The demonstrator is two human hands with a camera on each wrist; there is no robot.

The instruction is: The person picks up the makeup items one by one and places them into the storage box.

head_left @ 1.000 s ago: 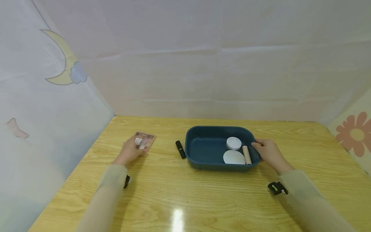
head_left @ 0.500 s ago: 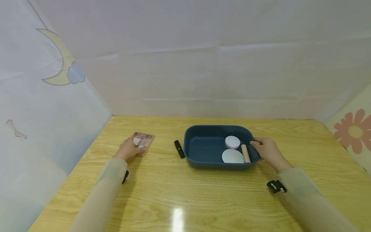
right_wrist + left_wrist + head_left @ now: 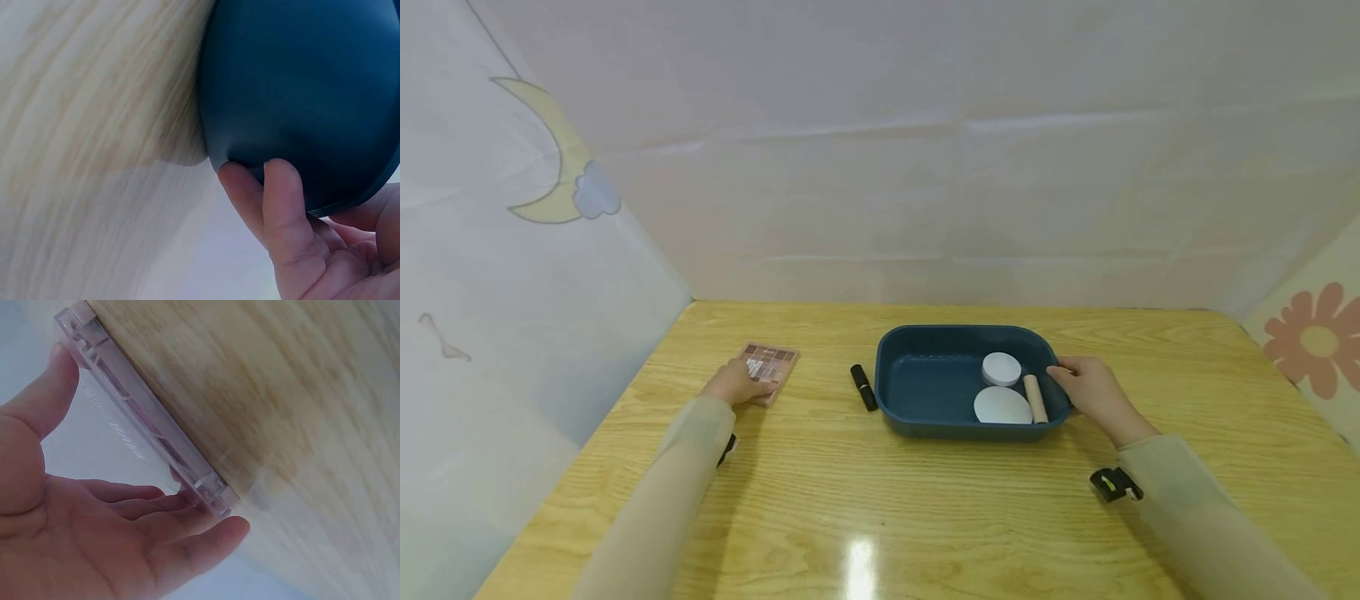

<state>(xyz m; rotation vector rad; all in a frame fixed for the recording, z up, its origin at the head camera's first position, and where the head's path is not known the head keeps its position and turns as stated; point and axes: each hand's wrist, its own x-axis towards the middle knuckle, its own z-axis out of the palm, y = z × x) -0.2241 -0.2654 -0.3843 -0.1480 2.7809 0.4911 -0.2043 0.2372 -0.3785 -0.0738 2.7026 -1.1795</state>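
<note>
On the left of the table lies a flat eyeshadow palette [image 3: 773, 367] with a clear lid and pinkish-brown pans. My left hand [image 3: 739, 383] grips it across its width; in the left wrist view the thumb sits at one end of the palette's edge [image 3: 147, 412] and the fingers [image 3: 200, 547] at the other. At the right, my right hand [image 3: 1093, 392] holds the end of a dark blue bin [image 3: 925, 432], thumb over the rim. Seen from the right wrist, two fingers [image 3: 284, 194] press the bin's outer wall [image 3: 294, 81].
Inside the bin are a round white jar [image 3: 1002, 368], a white oval item [image 3: 1002, 406] and a beige tube [image 3: 1035, 398]. A black lipstick tube [image 3: 863, 387] lies just left of the bin. Behind the wooden table [image 3: 880, 500] hangs a pale cloth [image 3: 850, 167].
My left forearm has shifted slightly forward, the hand resettling around the palette. My right hand keeps its hold on the bin. The head view has turned a little.
</note>
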